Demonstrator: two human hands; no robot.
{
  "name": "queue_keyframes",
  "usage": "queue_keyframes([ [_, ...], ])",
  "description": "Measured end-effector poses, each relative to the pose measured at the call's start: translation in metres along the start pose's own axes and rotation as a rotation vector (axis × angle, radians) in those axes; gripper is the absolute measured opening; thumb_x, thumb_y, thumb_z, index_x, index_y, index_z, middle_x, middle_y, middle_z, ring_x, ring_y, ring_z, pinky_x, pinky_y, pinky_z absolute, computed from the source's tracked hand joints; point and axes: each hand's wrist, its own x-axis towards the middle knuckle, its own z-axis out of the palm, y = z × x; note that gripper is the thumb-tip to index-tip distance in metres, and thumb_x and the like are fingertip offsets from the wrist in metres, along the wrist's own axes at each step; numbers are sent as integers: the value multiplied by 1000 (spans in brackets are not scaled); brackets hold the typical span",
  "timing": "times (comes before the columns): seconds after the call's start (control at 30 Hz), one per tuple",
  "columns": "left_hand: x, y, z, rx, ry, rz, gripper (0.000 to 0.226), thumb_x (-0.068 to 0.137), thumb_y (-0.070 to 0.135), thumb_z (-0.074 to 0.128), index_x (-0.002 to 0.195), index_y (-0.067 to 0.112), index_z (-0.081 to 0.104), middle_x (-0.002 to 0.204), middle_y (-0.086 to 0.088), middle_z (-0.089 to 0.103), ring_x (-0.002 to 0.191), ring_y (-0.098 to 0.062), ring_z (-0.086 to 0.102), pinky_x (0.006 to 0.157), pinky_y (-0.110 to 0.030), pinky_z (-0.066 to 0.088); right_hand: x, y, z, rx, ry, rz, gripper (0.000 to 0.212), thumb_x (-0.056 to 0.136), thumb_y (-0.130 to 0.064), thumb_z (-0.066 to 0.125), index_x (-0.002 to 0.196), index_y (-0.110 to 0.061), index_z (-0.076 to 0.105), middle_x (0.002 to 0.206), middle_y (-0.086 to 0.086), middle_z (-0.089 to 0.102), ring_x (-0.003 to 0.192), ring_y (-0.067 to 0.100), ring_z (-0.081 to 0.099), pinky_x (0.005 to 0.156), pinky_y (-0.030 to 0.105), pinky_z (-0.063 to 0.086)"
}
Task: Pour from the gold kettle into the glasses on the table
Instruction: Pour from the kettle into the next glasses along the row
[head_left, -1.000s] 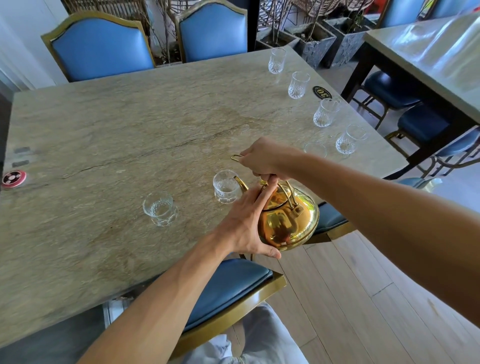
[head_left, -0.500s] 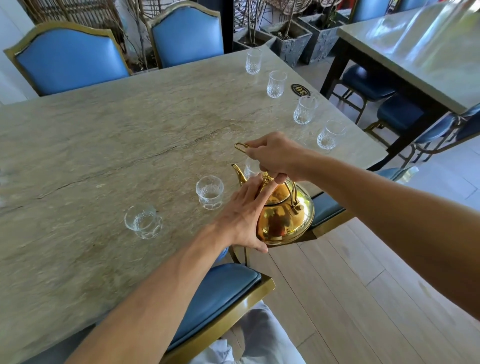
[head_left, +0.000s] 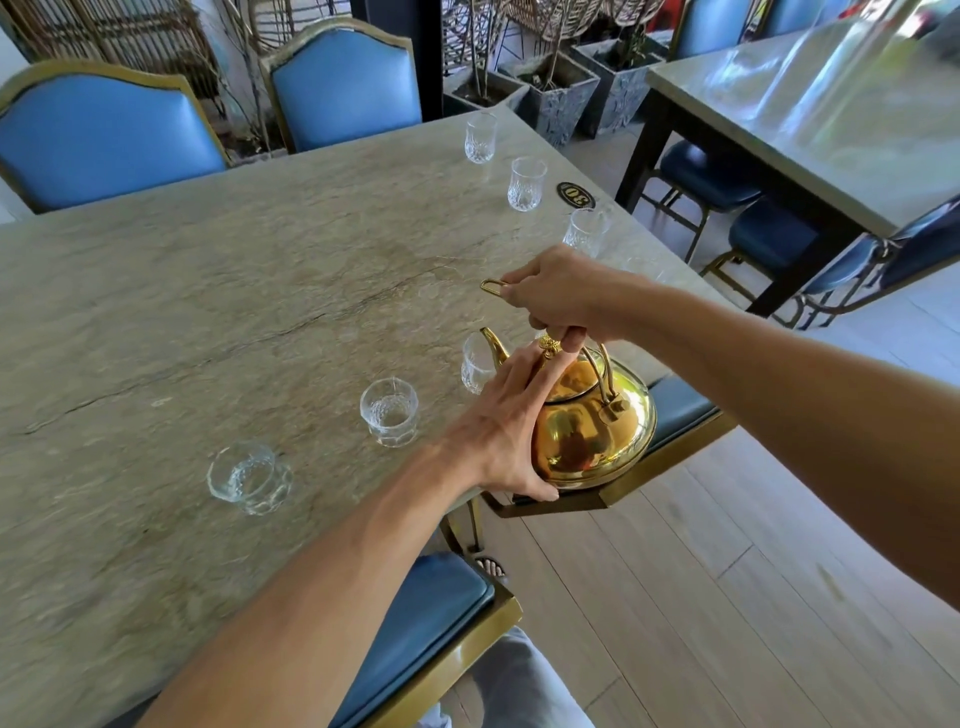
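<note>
The gold kettle (head_left: 592, 426) hangs over the table's near right edge, its spout at a small glass (head_left: 475, 364). My right hand (head_left: 556, 296) grips the kettle's handle from above. My left hand (head_left: 498, 431) lies flat against the kettle's side, fingers up on the lid knob. Two more glasses stand to the left, one (head_left: 389, 410) close by and one (head_left: 249, 475) further left. Another row of glasses (head_left: 525, 183) runs along the right edge toward the far corner; one is partly hidden behind my right hand.
The stone table (head_left: 208, 312) fills the left. Blue chairs (head_left: 343, 83) stand at its far side, and blue seats (head_left: 431, 618) are tucked under the near edge. A round black number tag (head_left: 575, 194) lies by the right edge. A second table (head_left: 810, 104) stands at right.
The kettle and both hands have shifted right along the table edge, from the second glass to the third. The camera view has swung right too.
</note>
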Motion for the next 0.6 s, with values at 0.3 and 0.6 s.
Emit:
queue_keyframes([
  [0.3, 23, -2, 8, -132, -8, 2, 156, 52, 39, 101, 147, 49, -21, 157, 6, 1, 151, -20, 7, 116, -33, 20, 28, 3, -12, -83, -28, 67, 36, 99, -11, 47, 130, 3, 61, 65, 10, 50, 40, 13, 37, 37, 20, 30],
  [0.6, 33, -6, 15, -209, 33, -38, 155, 49, 42, 101, 156, 37, -11, 158, 0, 9, 148, -26, 19, 118, -45, 35, 46, -5, -15, -203, -99, 104, 25, 101, -20, 49, 85, -2, 58, 69, 11, 48, 48, 17, 37, 42, 23, 30],
])
